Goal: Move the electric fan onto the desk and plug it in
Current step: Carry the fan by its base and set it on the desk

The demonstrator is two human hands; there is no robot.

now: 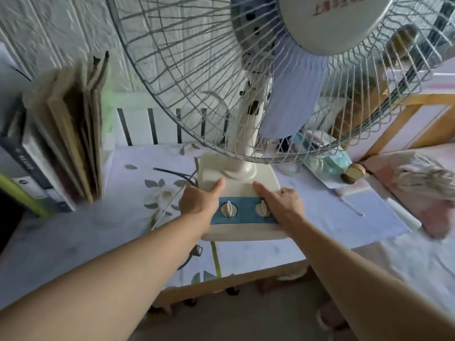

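**Both hands on the fan base at the bench**

The electric fan (246, 134) stands upright on the bench (344, 217), which is covered by a pale floral cloth (138, 183). Its cream base (236, 178) sits near the front edge, with the wire cage and bluish blades towering above and filling the top of the view.

The left hand (197, 200) holds the left side of the base, thumb lying on the top surface and the other fingers hidden down the side; its grip is closed round the base edge. The right hand (283, 203) holds the right side in the same manner, thumb stretched across the top, fingers wrapped over the edge.

Between the hands runs a blue control panel (243, 210) with two cream knobs (229, 209). A dark cable (174, 174) trails from the back left of the base across the cloth.

A row of books and folders (66, 134) stands upright at the left. A small round wooden-topped item (354, 172) lies on the bench to the right, beside packets that are too blurred to name
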